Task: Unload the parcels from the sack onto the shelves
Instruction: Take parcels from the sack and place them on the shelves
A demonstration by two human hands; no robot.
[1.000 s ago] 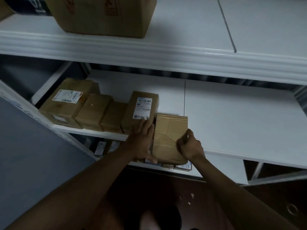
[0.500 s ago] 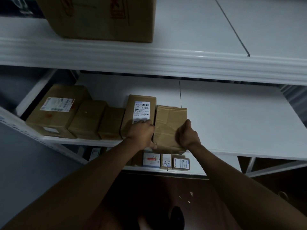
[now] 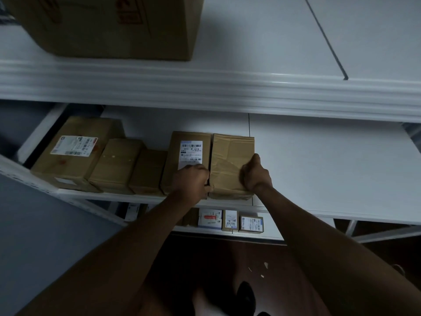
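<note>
— Where are the hands?

— Both at the middle of the frame, on the plain brown parcel point(image 3: 230, 165) that sits on the middle shelf point(image 3: 330, 174). The left hand point(image 3: 192, 181) is curled at the parcel's lower left corner, knuckles toward the camera, its fingers tucked into the seam between this parcel and the labelled parcel point(image 3: 188, 160) just to its left. The right hand point(image 3: 255, 173) is curled round the parcel's right edge, thumb up along the side.

— And the arms?

— Both forearms come up from the bottom of the frame, bare, and converge on the parcel (the left from lower left, the right from lower right).

— Is the parcel down on the shelf?

— Its near end lies at the shelf's front edge and it touches the labelled parcel side by side. Whether its full weight is on the shelf, I cannot tell.

— What else is there?

— Left of the labelled parcel, three more brown boxes in a row: a small one point(image 3: 149, 171), a mid-sized one point(image 3: 117, 164), and a large one with a white label point(image 3: 77, 148) at the left end. A big carton point(image 3: 109, 26) stands on the top shelf point(image 3: 250, 42), upper left of the frame. Small labelled boxes point(image 3: 230, 220) line the lower shelf, below the hands.
</note>
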